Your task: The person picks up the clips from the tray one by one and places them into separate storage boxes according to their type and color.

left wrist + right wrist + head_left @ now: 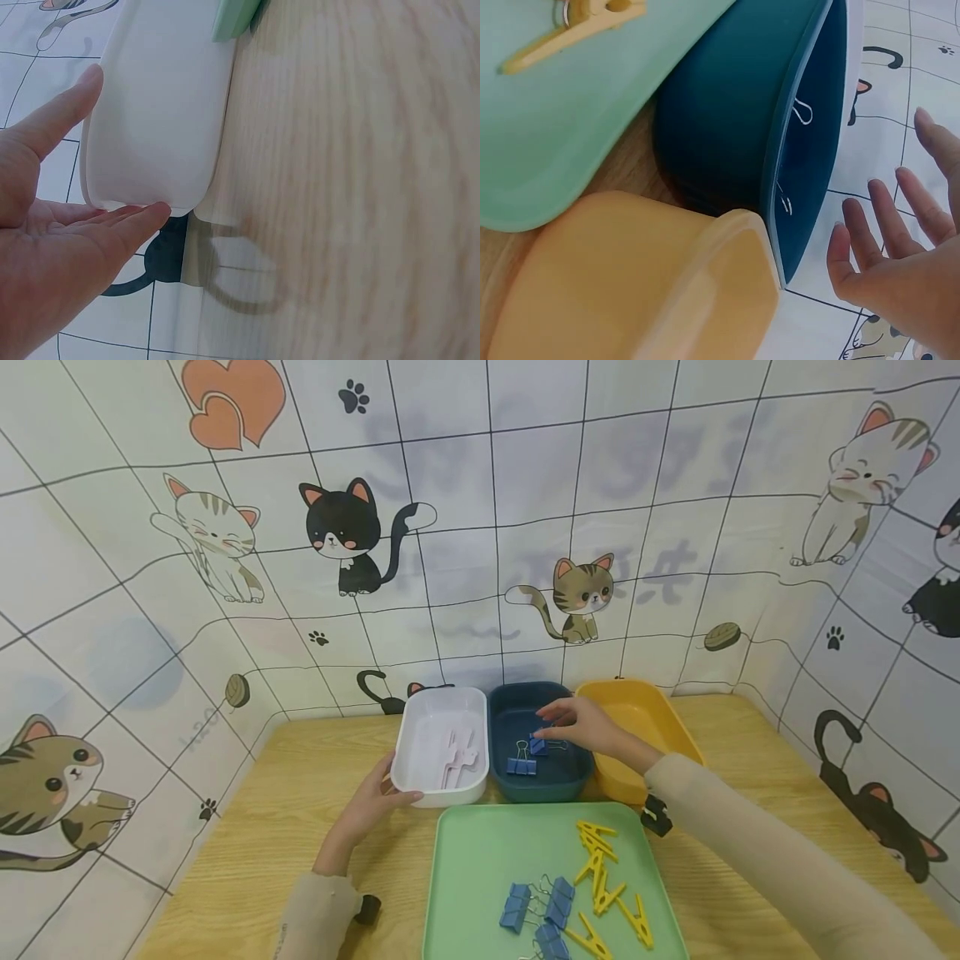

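Note:
My left hand (377,799) rests on the near left corner of a white bin (397,772), thumb and straight fingers spread against its outside. Pale, thin-armed pieces (459,760), perhaps clothespins, lie in that bin. Over the dark blue bin (551,789) is my right hand (588,727). Its fingers (889,217) are spread apart and hold nothing in the right wrist view. A blue binder clip (522,766) lies inside the dark blue bin, and another clip (538,744) shows just below my right fingertips.
A yellow bin (637,714) stands right of the dark blue one. In front, a green tray (480,860) carries several yellow clothespins (594,864) and blue binder clips (515,907). The wooden table (315,760) meets a cat-patterned wall covering (465,568) behind the bins.

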A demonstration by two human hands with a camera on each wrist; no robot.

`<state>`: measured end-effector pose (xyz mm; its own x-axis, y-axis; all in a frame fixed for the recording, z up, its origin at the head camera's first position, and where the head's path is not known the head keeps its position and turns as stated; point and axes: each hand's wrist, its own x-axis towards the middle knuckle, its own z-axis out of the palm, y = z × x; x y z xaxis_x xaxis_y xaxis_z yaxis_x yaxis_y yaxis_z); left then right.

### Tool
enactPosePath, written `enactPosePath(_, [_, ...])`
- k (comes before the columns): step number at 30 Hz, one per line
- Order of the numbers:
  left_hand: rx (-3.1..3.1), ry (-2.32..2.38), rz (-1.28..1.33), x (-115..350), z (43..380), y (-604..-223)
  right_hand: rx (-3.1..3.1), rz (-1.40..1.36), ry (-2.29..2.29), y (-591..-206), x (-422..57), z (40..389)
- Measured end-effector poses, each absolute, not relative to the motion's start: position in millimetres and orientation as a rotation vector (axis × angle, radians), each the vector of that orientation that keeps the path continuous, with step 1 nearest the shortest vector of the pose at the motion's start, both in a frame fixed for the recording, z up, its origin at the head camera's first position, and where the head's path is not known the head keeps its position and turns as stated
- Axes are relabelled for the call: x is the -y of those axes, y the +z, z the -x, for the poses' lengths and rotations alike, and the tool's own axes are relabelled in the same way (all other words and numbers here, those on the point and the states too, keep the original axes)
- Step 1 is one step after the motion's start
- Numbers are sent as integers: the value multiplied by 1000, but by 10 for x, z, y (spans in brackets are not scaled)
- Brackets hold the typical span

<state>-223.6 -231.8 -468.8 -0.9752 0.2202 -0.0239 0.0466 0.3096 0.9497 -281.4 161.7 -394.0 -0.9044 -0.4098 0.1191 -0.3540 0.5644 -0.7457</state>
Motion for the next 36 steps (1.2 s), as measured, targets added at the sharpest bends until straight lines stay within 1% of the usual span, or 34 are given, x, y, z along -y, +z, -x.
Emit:
enactPosePath(10, [-2421, 1749, -247, 2314, 2242, -4690, -2719, 619, -1296, -3945, -1672, 2667])
enactPosePath(24, [-2412, 1760, -231, 2306, 2233, -4697, -2665, 704, -1415, -3979, -1719, 2401])
enactPosePath(30, [-2409, 1759, -240, 2302, 2223, -4675, -2669, 662, -1426, -3959, -1759, 2313])
enactPosePath(36, [-2411, 1748, -232, 2301, 2225, -4672, -2656, 671, -1435, -4022, -1805, 2222])
